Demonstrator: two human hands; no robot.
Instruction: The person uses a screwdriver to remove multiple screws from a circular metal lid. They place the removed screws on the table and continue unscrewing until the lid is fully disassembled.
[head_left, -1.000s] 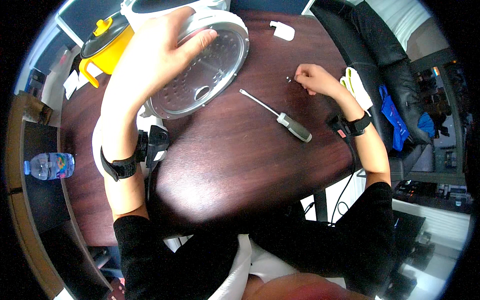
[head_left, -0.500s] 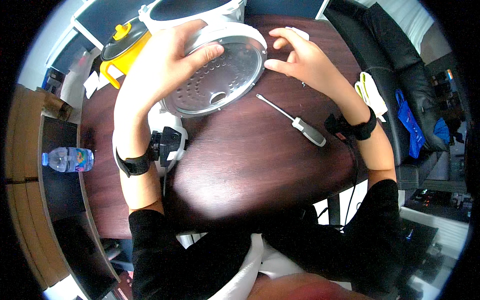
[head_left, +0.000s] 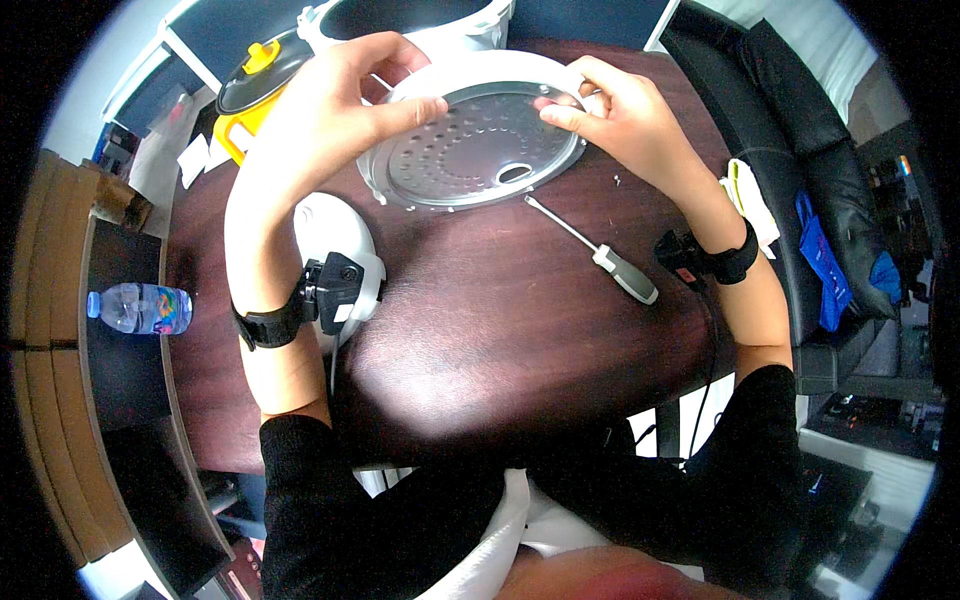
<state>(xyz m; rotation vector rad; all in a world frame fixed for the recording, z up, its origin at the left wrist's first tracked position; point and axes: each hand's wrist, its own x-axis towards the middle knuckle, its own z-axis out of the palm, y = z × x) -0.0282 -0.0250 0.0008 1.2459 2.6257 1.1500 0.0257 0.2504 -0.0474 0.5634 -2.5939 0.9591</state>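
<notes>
We have both hands on the perforated inner lid plate [head_left: 470, 150], upper centre of the frame, resting on the dark desk [head_left: 480, 320] in its white lid ring [head_left: 480, 75]. Left hand [head_left: 335, 110] curls over the left rim, thumb on the metal. Right hand [head_left: 625, 120] pinches the right rim. Screwdriver [head_left: 595, 250] lies free just below the plate, so no driving right now. Small screw [head_left: 618, 181] sits loose right of it. Plate looks unfastened; whether it's seated, we can't tell. White cooker body [head_left: 420, 20] stands behind.
</notes>
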